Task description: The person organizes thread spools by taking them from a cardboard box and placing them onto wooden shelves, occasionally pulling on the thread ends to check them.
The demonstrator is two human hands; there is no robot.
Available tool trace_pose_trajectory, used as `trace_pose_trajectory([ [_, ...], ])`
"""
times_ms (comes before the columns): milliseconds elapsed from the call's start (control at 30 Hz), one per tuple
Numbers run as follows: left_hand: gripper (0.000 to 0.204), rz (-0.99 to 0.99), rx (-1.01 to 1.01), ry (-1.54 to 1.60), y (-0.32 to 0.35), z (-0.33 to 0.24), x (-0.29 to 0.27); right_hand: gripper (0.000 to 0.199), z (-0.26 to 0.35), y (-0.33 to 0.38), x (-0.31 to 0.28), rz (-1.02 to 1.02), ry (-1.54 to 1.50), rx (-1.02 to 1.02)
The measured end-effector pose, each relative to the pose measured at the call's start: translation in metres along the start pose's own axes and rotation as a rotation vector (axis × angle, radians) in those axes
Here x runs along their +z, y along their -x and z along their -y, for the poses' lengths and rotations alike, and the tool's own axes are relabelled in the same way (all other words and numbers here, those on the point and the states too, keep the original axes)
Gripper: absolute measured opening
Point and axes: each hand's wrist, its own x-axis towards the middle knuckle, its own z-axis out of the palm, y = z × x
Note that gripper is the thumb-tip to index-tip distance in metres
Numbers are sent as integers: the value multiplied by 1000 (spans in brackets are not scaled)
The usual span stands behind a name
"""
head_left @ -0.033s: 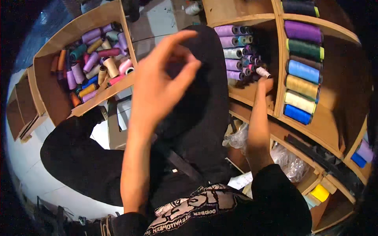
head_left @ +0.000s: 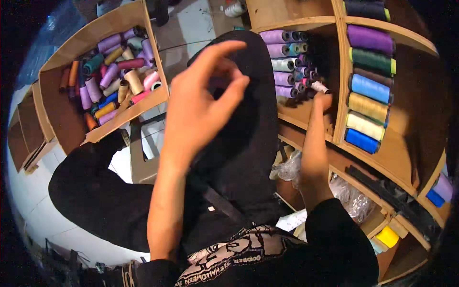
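Observation:
My left hand [head_left: 201, 110] is raised in mid-air over my lap, fingers loosely curled and apart, with nothing in it. My right hand [head_left: 323, 104] reaches into a wooden shelf compartment [head_left: 306, 115] and grips a small pale spool [head_left: 319, 87] at the edge of a stack of purple, white and teal thread spools [head_left: 283, 64]. Black trousers [head_left: 239, 158] cover my legs beneath both arms.
A cardboard box [head_left: 62, 119] of several loose coloured spools lies at the left. Large cones of purple, green, blue and cream thread [head_left: 370, 91] fill the right shelf column. Plastic bags [head_left: 351, 198] and a yellow spool [head_left: 387, 236] sit in lower compartments.

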Motion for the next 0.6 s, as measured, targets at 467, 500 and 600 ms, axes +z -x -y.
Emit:
trace_pose_trajectory([
  [467,37,-12,-132,-58,-16,23,23,41,-13,-62,71,5,-71,48],
  [500,37,-23,-139,-46,-17,23,22,41,-15,-61,75,-24,-92,-36],
  [600,36,-45,-211,39,-18,20,19,42,-27,-67,83,-51,-73,-118],
])
